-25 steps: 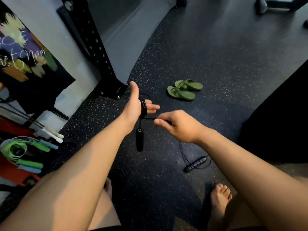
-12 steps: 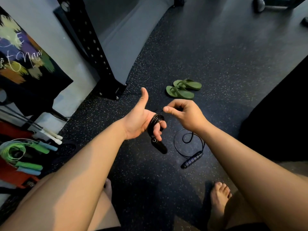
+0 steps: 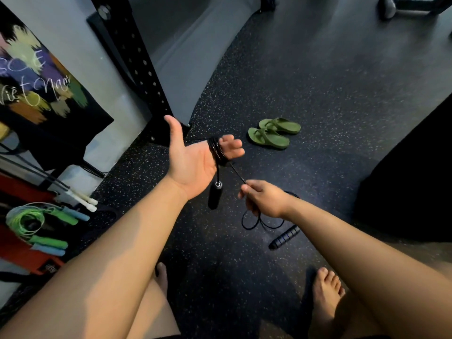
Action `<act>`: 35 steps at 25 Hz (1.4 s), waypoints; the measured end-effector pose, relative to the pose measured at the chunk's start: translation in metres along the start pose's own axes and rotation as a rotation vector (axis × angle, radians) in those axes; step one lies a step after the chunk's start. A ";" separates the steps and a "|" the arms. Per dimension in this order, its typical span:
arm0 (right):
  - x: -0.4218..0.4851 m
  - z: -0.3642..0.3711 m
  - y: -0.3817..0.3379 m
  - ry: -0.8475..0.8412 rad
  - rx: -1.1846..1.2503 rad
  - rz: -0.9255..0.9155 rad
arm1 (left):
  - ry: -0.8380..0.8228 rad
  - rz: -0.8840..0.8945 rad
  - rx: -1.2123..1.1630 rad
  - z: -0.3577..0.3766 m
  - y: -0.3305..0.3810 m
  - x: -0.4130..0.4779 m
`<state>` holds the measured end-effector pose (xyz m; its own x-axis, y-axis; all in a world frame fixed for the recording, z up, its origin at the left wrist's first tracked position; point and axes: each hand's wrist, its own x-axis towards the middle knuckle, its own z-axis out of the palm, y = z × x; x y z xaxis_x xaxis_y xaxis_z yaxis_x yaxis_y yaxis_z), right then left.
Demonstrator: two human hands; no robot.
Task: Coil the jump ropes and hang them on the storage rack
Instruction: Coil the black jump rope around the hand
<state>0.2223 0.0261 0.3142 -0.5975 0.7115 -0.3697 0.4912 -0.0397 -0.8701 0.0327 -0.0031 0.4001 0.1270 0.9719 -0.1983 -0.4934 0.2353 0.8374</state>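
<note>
A black jump rope (image 3: 216, 150) is wound in several turns around the fingers of my left hand (image 3: 193, 160), which is palm up with the thumb raised. One black handle (image 3: 214, 195) dangles below that palm. My right hand (image 3: 263, 198) pinches the taut cord just below and right of the coil. Slack cord loops (image 3: 254, 222) under my right hand down to the other ribbed black handle (image 3: 285, 237), which lies on the floor.
Coiled green and blue jump ropes (image 3: 36, 221) and white handles (image 3: 83, 200) rest on the red rack (image 3: 17, 250) at the left. A black perforated post (image 3: 137, 62) stands behind my left hand. Green sandals (image 3: 271, 133) lie on the speckled floor. My bare foot (image 3: 325, 297) is below.
My left hand has turned palm up with the coil on its fingers. My right hand has dropped lower and toward me, drawing the cord taut; the dangling handle swung under the palm.
</note>
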 end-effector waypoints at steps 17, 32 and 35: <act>-0.013 -0.040 -0.057 0.107 -0.459 -0.457 | -0.151 -0.405 0.831 -0.011 -0.024 0.008; 0.001 -0.012 -0.022 0.194 -0.088 -0.411 | -0.180 -0.292 0.198 0.007 -0.003 -0.010; 0.007 -0.006 -0.021 0.154 0.070 -0.327 | -0.114 -0.206 0.063 0.008 -0.002 -0.010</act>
<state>0.2114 0.0364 0.3313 -0.6108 0.7916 -0.0194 0.2419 0.1632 -0.9565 0.0395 -0.0135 0.4051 0.3175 0.8955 -0.3119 -0.3926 0.4235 0.8164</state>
